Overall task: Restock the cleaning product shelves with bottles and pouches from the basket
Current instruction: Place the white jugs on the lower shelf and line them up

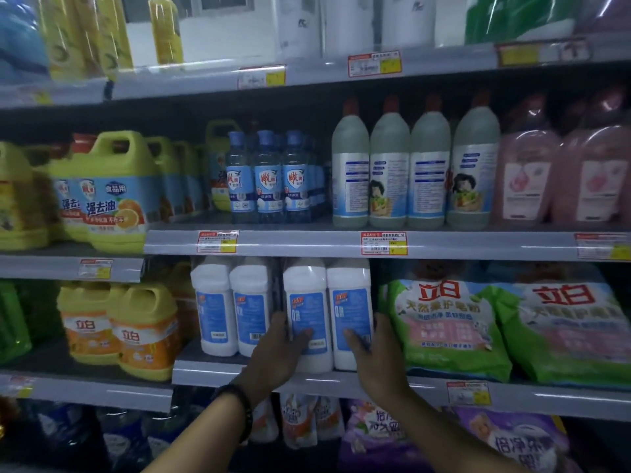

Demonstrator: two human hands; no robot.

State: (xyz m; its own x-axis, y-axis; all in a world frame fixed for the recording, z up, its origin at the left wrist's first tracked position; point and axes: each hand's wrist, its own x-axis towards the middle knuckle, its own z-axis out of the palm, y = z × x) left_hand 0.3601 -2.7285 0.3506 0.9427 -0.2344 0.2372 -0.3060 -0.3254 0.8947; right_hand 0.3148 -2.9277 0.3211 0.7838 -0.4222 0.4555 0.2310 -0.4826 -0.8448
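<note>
Supermarket shelving fills my view, tier on tier of cleaning products with price tags clipped along the rails. At about six o'clock, on the lower shelf (218, 370), four white bottles stand in a row, and both hands are on the two at its three o'clock end. The left hand (278, 349) grips the third white bottle (307, 302), with the thumb across its blue label and the fingers round its nine o'clock side. A dark bracelet (239, 404) sits on that wrist. The right hand (375, 356) grips the fourth white bottle (350, 302), thumb on the label and fingers round its three o'clock side, just beside a green pouch (444, 329). Both held bottles are upright, side by side, at the shelf's front edge. At their nine o'clock stand the other two white bottles (213, 308), then the yellow jugs (143, 332). At twelve o'clock, one shelf up, I see blue-capped bottles (266, 179).
</note>
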